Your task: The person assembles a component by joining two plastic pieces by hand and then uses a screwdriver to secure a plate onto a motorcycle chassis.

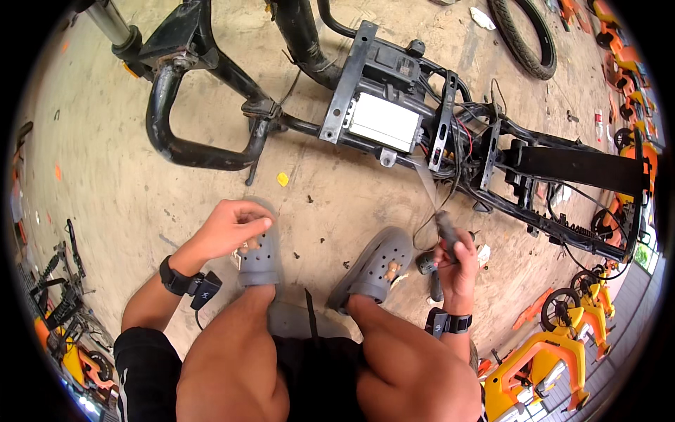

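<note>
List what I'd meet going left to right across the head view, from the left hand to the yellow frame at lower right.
Left hand, small yellow scrap on the floor, gray clog on the right foot, right hand gripping a dark-handled tool, yellow frame.

The left forearm (156,292) slants inward, its hand (234,227) back-up, fingers (247,209) loosely curled, thumb pointing inward; the right forearm (460,345) is nearly upright, its hand (457,269) raised, fingers bent in a grip; legs (225,352) spread apart
</note>
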The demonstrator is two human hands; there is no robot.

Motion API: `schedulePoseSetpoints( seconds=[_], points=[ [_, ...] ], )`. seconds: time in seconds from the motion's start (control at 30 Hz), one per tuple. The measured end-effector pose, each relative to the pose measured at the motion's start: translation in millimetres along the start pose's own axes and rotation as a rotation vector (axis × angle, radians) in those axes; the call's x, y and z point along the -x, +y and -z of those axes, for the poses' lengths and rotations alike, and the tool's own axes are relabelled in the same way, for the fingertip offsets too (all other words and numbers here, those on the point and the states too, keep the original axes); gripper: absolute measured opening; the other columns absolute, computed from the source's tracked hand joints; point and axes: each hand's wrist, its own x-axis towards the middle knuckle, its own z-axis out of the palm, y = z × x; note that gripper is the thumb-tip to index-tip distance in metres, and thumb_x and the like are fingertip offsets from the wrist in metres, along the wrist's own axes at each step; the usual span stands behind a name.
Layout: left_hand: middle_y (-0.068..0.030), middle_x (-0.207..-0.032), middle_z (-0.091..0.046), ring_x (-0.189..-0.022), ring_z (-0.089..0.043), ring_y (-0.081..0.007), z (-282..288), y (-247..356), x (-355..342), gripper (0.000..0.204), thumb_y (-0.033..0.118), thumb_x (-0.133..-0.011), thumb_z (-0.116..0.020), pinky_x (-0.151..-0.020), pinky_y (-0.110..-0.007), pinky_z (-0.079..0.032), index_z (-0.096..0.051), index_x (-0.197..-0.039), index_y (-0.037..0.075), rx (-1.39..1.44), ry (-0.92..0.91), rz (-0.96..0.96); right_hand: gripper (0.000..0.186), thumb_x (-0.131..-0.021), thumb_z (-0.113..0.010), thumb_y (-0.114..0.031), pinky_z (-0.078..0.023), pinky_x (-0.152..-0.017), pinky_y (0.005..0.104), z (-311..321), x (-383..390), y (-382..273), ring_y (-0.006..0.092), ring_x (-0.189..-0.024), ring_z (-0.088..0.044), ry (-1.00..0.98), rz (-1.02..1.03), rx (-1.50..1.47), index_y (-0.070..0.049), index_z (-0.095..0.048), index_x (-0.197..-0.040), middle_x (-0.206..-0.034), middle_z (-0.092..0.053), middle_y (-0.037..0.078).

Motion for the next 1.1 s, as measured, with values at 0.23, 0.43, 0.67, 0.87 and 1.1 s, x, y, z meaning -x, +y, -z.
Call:
schedulePoseSetpoints(
  seconds=[0.23,0.43,0.67,0.87,1.1],
  points=[
    [-0.0047,-0.079,-0.067,-0.069,-0.059,-0.0083,32.0,-39.6,76.3,0.021,0.014,-0.091,-0.066,-0.063,-0.023,-0.048,-0.069,-0.1,-0.005,-0.081,0.288,-0.037,0.056,-0.087,-0.068,-0.008,-0.055,-0.074,0.035,1.4,-3.1,18.1,0.0233,-0.088,-0.066,-0.056,-0.133,0.085,0.009,-0.045,-0.135,-0.111,-0.064,0.015],
    [-0.0048,-0.075,-0.064,-0.064,-0.057,-0.0093,39.0,-49.2,177.8,0.019,0.012,-0.09,-0.065,-0.061,-0.024,-0.046,-0.069,-0.097,-0.004,0.02,0.52,-0.106,0.053,-0.088,-0.065,-0.005,-0.056,-0.079,0.0351,-12.6,25.4,12.9,0.0237,-0.087,-0.067,-0.193,0.083,-0.146,0.008,-0.045,-0.135,-0.112,-0.064,0.016],
    [-0.0075,-0.072,-0.062,-0.06,-0.056,-0.0134,0.7,-38.5,293.2,0.016,0.009,-0.09,-0.063,-0.058,-0.025,-0.046,-0.067,-0.093,-0.006,0.167,0.746,-0.251,0.039,-0.09,-0.064,-0.007,-0.054,-0.078,0.0307,-33.1,22.7,18.7,0.0194,-0.088,-0.064,-0.318,-0.072,-0.374,0.004,-0.054,-0.126,-0.106,-0.065,0.012],
    [-0.012,-0.063,-0.057,-0.046,-0.053,-0.017,-49.7,19.9,348.8,0.022,0.012,-0.087,-0.066,-0.044,-0.028,-0.043,-0.062,-0.087,-0.009,0.386,0.547,-0.605,0.036,-0.093,-0.063,-0.01,-0.051,-0.074,0.0282,-71.7,-0.8,1.1,0.0141,-0.084,-0.062,-0.581,0.239,0.302,0.002,-0.055,-0.125,-0.104,-0.065,0.009],
    [-0.0245,-0.073,-0.065,-0.053,-0.062,-0.0215,-77.3,65.6,364.5,0.017,-0.002,-0.081,-0.068,-0.046,-0.028,-0.048,-0.065,-0.09,-0.017,0.421,0.041,-0.565,0.038,-0.092,-0.062,-0.029,-0.048,-0.071,0.037,-70.5,-23.4,21.8,0.0286,-0.072,-0.061,-0.349,0.509,1.133,-0.001,-0.058,-0.118,-0.082,-0.063,0.019]
  ],
)
